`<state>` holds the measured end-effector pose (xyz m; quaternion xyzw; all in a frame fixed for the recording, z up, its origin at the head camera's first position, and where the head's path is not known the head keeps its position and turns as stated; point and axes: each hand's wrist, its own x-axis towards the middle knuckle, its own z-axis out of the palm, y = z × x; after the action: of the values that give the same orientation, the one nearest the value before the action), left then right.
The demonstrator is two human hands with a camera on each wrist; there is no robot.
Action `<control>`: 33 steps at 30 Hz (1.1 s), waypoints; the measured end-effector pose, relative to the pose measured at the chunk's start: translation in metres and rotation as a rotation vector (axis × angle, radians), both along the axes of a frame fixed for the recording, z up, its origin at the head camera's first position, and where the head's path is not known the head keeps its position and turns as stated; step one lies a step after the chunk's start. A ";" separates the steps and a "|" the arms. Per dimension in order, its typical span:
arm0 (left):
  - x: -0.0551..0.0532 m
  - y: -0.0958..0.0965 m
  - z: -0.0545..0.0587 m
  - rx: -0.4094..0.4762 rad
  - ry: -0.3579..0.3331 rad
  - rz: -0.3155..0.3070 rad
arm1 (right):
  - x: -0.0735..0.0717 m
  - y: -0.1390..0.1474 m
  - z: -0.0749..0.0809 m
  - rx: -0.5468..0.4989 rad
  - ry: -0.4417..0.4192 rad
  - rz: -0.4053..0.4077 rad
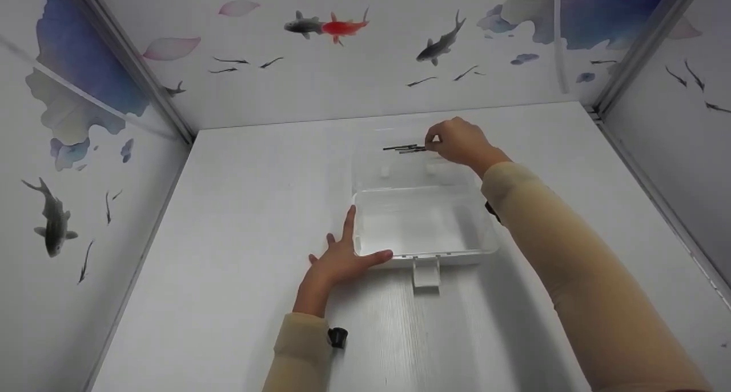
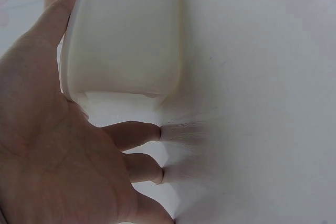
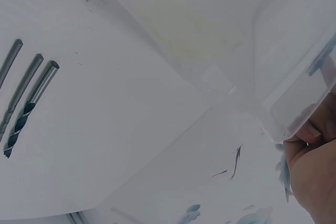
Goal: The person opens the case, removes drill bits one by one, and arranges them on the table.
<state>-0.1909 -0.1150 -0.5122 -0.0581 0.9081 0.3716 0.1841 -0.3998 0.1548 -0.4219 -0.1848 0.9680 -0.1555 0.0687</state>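
Right sleeve [image 1: 582, 283] outstretched, right hand [image 1: 461, 142] pinching lid [image 1: 400, 175]. Left hand [image 1: 338, 262] splayed against box [image 1: 465, 259]. Right-wrist view crops drill bits [image 3: 25, 85].

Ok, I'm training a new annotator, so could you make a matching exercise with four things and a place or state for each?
1. left hand
2. right hand
3. slim dark metal drill bits
4. white plastic latch

A. lying on the white tabletop
B. midway along the near edge of the open, translucent plastic box
C. gripping that box's transparent lid
D. fingers spread at that box's left side

Pairs: 1-D; 2-C; 3-A; 4-B
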 end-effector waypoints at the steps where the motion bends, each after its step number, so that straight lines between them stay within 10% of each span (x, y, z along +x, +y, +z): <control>1: 0.000 0.000 0.000 0.000 0.000 0.001 | 0.000 0.000 0.000 0.000 -0.009 0.000; 33: 0.000 0.000 0.000 -0.001 0.004 0.000 | -0.006 0.001 0.010 -0.041 -0.254 0.046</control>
<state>-0.1910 -0.1146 -0.5120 -0.0575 0.9087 0.3713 0.1820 -0.4062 0.1556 -0.4120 -0.1871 0.9436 -0.1959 0.1903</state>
